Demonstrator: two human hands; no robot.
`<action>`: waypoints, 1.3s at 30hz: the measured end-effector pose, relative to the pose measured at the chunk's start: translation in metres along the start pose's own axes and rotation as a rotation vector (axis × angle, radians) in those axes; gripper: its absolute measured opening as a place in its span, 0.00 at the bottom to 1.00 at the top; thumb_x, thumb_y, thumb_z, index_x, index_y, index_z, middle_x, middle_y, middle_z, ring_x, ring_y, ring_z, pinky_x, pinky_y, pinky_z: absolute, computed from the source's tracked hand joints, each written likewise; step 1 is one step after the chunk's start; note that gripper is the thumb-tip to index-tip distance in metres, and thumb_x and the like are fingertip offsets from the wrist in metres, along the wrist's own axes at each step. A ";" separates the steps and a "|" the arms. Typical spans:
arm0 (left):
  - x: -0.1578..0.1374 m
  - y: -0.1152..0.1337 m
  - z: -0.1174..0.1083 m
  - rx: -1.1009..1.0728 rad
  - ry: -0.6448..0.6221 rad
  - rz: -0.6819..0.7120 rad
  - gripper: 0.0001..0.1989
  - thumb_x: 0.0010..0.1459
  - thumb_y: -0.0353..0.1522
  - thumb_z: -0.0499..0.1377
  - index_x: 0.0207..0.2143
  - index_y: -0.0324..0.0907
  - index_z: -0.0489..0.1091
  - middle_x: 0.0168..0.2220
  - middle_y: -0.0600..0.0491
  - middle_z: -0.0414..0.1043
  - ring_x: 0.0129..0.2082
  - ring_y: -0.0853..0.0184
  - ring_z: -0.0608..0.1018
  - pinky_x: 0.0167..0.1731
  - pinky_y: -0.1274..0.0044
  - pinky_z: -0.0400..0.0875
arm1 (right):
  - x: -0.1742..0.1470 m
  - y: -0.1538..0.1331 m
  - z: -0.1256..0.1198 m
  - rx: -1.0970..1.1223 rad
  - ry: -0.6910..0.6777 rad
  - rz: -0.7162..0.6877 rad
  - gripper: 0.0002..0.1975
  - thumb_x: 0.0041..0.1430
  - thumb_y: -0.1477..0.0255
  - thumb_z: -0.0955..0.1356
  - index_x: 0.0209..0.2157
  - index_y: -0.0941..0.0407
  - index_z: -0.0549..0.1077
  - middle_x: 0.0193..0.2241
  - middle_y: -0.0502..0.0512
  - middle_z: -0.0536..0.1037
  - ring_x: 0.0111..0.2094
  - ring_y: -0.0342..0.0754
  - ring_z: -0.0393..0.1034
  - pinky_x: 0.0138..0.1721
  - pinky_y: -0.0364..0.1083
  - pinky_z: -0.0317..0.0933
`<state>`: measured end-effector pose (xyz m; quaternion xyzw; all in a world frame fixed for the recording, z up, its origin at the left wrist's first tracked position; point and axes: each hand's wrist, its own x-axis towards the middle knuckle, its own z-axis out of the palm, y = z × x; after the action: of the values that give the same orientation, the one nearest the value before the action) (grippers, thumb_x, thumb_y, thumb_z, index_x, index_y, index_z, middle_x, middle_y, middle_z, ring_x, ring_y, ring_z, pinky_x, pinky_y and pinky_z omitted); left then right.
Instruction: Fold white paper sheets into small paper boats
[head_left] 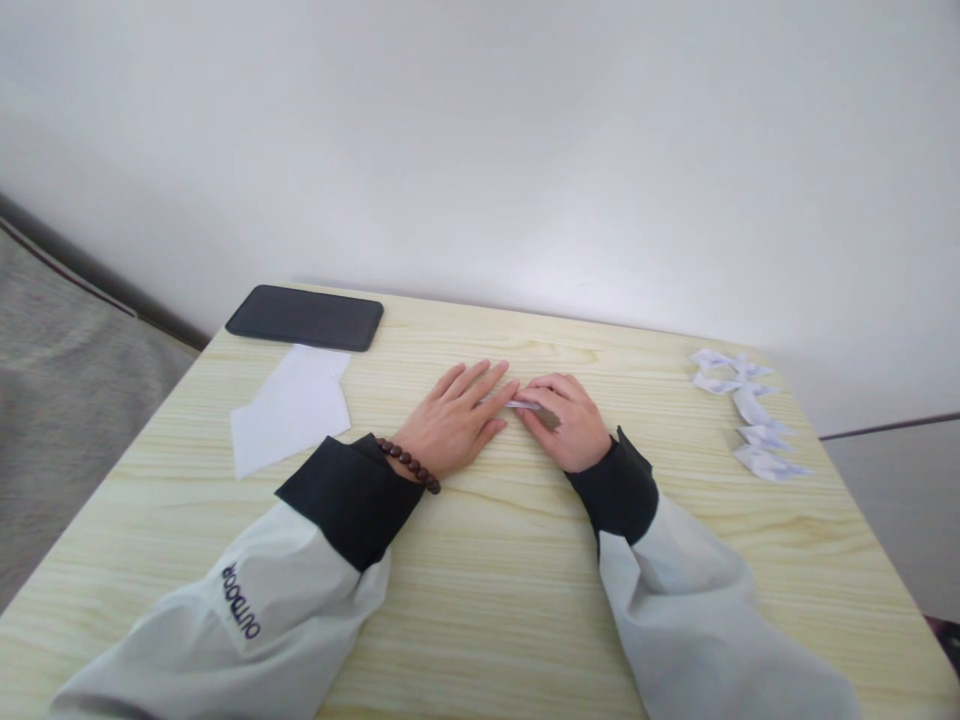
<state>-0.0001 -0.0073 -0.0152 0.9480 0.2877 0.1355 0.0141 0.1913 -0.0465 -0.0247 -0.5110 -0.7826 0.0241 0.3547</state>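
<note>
A small strip of folded white paper (pixel 523 405) lies on the table in front of me, mostly covered by my hands. Over its left part my left hand (pixel 454 420) rests flat, palm down, with the fingers stretched out and a dark bead bracelet at the wrist. My right hand (pixel 564 420) pinches the right end of the paper between thumb and fingers. The fingertips of both hands nearly meet over it. How the paper is folded under the left hand is hidden.
Several folded white paper figures (pixel 763 437) stand in a cluster at the table's right. Loose white paper sheets (pixel 289 415) lie at the left, below a black phone (pixel 306 317). The wooden table (pixel 480 600) meets a white wall (pixel 480 150) behind.
</note>
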 end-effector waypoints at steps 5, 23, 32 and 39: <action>0.001 0.000 0.000 -0.028 0.016 -0.012 0.20 0.64 0.34 0.46 0.57 0.41 0.58 0.61 0.48 0.56 0.61 0.60 0.58 0.59 0.63 0.52 | -0.001 0.002 0.000 0.012 -0.001 -0.013 0.08 0.59 0.69 0.65 0.35 0.53 0.77 0.31 0.55 0.75 0.34 0.47 0.67 0.39 0.48 0.64; 0.001 -0.005 -0.005 -0.070 0.300 0.158 0.11 0.61 0.26 0.49 0.39 0.38 0.71 0.37 0.49 0.77 0.39 0.68 0.77 0.39 0.75 0.70 | 0.001 -0.010 -0.003 -0.006 -0.001 -0.092 0.10 0.62 0.71 0.61 0.35 0.55 0.74 0.32 0.57 0.75 0.35 0.48 0.68 0.38 0.47 0.64; 0.002 -0.002 -0.009 -0.085 0.304 0.121 0.11 0.61 0.28 0.49 0.37 0.37 0.70 0.27 0.52 0.75 0.28 0.69 0.75 0.29 0.77 0.68 | 0.001 -0.009 -0.005 0.014 0.033 -0.086 0.08 0.62 0.70 0.63 0.33 0.55 0.73 0.29 0.53 0.78 0.31 0.45 0.71 0.35 0.43 0.65; 0.000 0.000 -0.006 -0.090 0.256 0.090 0.09 0.60 0.27 0.50 0.37 0.39 0.70 0.28 0.53 0.75 0.26 0.70 0.75 0.27 0.79 0.66 | 0.002 -0.009 -0.004 -0.028 -0.019 -0.108 0.10 0.62 0.70 0.62 0.31 0.56 0.72 0.27 0.55 0.76 0.29 0.46 0.68 0.33 0.45 0.63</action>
<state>-0.0017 -0.0071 -0.0089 0.9332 0.2382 0.2686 0.0136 0.1861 -0.0508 -0.0174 -0.4726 -0.8126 -0.0012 0.3410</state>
